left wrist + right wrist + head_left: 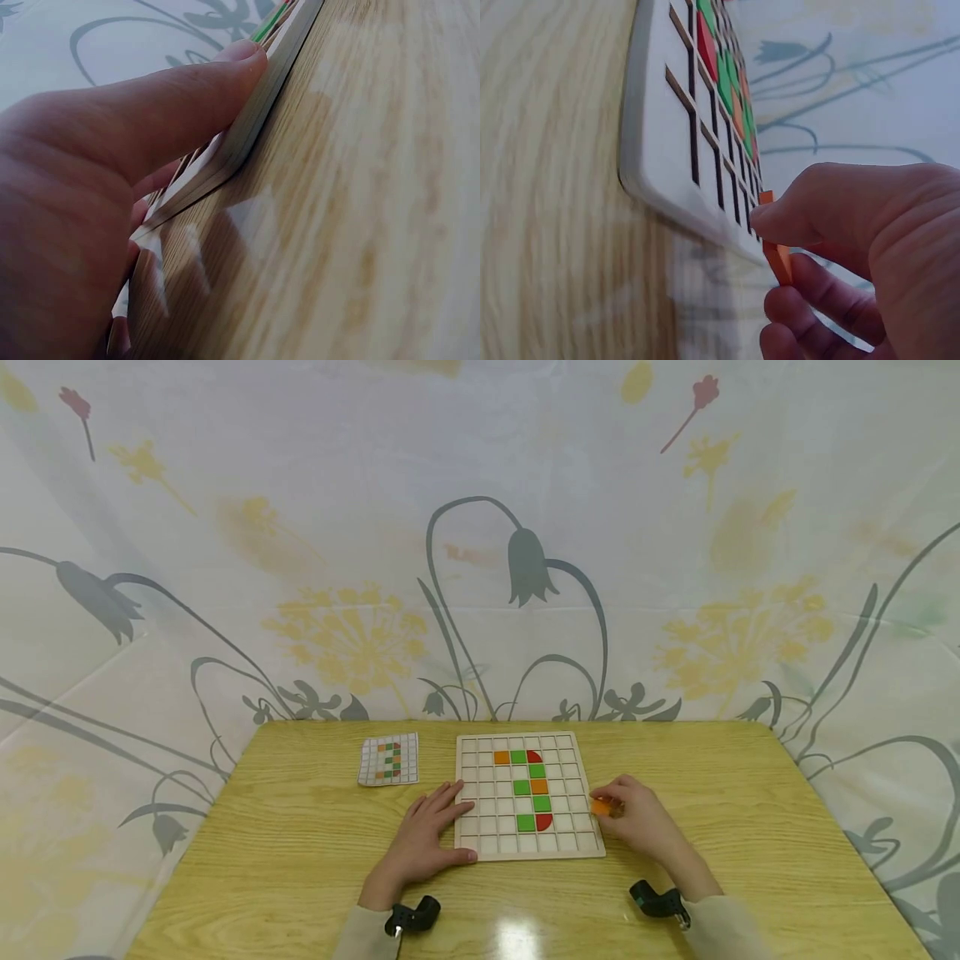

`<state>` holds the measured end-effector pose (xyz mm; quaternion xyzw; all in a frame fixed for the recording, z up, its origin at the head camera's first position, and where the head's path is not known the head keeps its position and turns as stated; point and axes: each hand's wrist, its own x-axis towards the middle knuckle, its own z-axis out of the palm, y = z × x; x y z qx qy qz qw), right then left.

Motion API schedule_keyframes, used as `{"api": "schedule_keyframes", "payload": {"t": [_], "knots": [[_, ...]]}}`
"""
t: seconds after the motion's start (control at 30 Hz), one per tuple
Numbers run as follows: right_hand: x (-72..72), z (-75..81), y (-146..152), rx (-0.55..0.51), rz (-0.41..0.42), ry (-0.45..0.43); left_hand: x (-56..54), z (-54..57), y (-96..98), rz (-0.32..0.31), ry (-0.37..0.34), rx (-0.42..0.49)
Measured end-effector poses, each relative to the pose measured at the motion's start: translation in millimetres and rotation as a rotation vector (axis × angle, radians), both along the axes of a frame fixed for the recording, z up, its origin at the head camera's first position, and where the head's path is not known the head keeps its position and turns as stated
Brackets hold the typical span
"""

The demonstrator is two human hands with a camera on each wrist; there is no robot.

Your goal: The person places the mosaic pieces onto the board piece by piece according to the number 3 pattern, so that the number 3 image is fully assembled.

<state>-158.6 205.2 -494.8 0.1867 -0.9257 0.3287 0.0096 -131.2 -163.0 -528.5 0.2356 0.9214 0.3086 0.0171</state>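
A pale wooden grid board (487,843) lies on the table, with orange, green and red tiles in some of its squares. The tiles include an orange square (502,758) at the top and a red rounded piece (543,822) at the bottom. My left hand (427,837) rests spread on the board's left edge, thumb at the near left corner; the left wrist view shows that thumb (187,97) on the rim. Beside the board's right edge, my right hand (637,817) pinches an orange tile (778,262) between thumb and fingers.
A small paper card (363,768) printed with a coloured grid pattern lies left of the board. The wooden table (300,860) ends at a flower-printed cloth (480,610) behind. Black wrist cameras sit on both wrists.
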Motion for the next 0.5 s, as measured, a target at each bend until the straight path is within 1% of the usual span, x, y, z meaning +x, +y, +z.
{"api": "schedule_keyframes", "payload": {"t": [0.27,0.5], "knots": [[2.9,-1.3,-27,-0.016,0.042,-0.02,0.5,0.0,-0.1,0.003,0.001,0.001],[4.8,-2.7,-45,-0.048,0.104,0.012,-0.1,-0.1,-0.1,0.001,0.003,0.005]]}}
